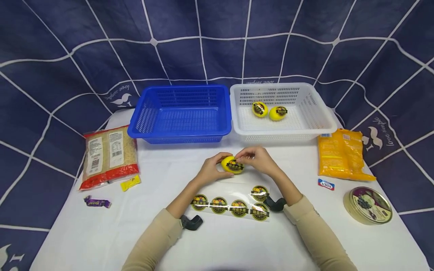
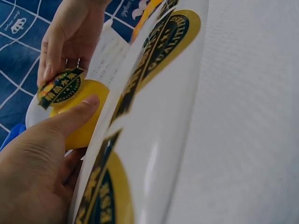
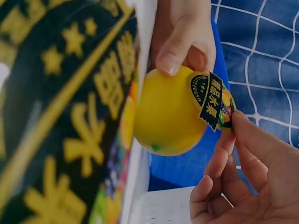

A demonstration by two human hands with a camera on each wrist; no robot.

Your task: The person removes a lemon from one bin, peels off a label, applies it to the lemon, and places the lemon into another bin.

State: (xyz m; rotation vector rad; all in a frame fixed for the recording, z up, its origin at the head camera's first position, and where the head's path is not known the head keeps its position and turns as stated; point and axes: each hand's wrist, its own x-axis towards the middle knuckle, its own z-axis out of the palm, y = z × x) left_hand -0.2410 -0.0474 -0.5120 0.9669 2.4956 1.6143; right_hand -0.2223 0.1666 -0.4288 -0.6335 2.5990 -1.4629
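My left hand [image 1: 209, 171] grips a yellow lemon [image 3: 166, 114] between thumb and fingers, over the middle of the table. With thumb and fingertip, my right hand [image 1: 260, 161] pinches the edge of a round black-and-gold fruit sticker [image 3: 215, 103]. One side of that sticker lies against the lemon, while the pinched side stands out from the skin in the right wrist view. Just below the hands is a clear sheet [image 1: 222, 188] with several matching stickers; it fills much of the left wrist view.
Behind the hands stand a blue basket [image 1: 179, 138] and a white basket [image 1: 281, 131] holding two stickered lemons [image 1: 278, 114]. A rice bag [image 1: 110, 152] and small wrapped candies [image 1: 97, 202] lie left. An orange bag [image 1: 340, 156], a small packet [image 1: 326, 184] and a round tin [image 1: 367, 207] are right.
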